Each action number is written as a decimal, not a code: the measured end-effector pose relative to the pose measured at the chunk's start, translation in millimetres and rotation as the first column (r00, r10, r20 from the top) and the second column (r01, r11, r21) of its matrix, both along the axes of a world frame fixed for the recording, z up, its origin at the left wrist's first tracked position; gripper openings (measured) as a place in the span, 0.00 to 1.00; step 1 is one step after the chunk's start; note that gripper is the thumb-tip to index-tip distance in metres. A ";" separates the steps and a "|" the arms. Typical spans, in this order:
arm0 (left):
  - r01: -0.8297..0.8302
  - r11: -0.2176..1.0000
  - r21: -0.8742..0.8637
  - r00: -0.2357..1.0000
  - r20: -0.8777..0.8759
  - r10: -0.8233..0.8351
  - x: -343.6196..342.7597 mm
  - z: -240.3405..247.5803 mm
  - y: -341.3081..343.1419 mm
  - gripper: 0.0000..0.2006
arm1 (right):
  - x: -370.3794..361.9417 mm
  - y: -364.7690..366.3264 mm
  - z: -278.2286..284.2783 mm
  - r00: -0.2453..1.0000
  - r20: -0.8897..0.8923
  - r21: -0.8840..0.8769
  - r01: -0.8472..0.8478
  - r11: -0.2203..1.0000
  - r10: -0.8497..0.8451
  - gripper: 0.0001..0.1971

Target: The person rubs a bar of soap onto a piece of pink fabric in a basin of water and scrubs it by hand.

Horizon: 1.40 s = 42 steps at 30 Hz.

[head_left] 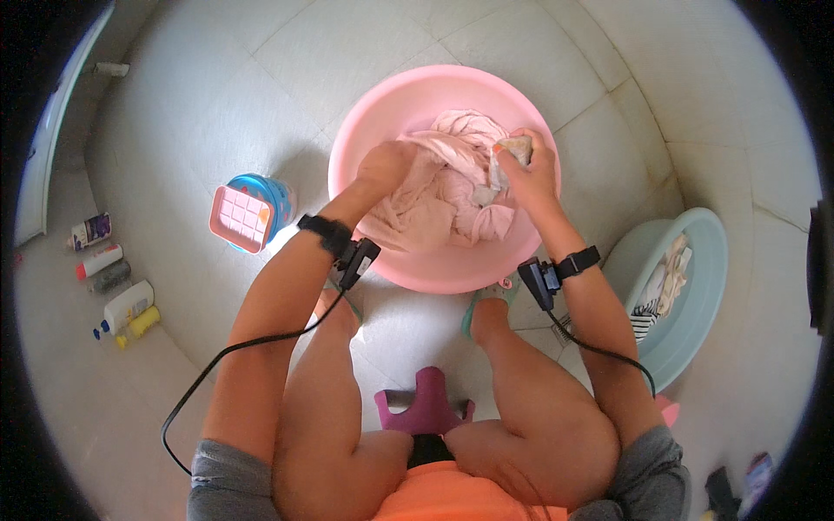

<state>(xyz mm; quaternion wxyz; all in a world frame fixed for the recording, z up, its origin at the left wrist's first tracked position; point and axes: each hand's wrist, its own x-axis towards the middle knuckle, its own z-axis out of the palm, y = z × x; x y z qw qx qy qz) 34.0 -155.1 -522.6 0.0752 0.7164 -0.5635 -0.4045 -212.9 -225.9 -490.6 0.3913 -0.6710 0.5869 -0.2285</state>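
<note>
A large round pink basin [443,276] stands on the floor in front of me, with a crumpled pale pink cloth garment [421,213] heaped in it. My left hand [388,168] is closed on the garment's left part, its fingers mostly hidden. At the basin's right side, my right hand [537,174] grips a pale beige, block-like piece [516,149] between thumb and fingers. Whitish cloth hangs just under that piece, against the pink heap. I cannot tell whether the block is soap or a scrubber.
Left of the basin stands a blue tub [282,200] with a pink soap dish [241,219] on top. Several bottles [130,306] line the far left. A blue-green basin [708,295] with clothes leans at the right wall. Between my legs is a purple stool [426,408].
</note>
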 end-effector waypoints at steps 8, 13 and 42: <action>-0.273 0.848 0.453 -0.250 -0.885 0.393 -44.5 170.3 -9.2 0.18 | -5.1 -14.9 64.3 0.904 0.395 0.152 0.110 0.982 -0.162 0.21; -0.718 0.684 0.130 -0.019 -0.986 0.167 -44.8 229.6 3.7 0.21 | -11.2 -28.6 102.2 0.799 0.555 0.195 0.146 0.970 -0.232 0.19; -0.261 0.724 0.638 0.211 -0.695 0.688 13.4 59.0 88.7 0.24 | 81.9 31.6 11.5 0.924 -0.035 -0.030 -0.381 0.924 0.380 0.22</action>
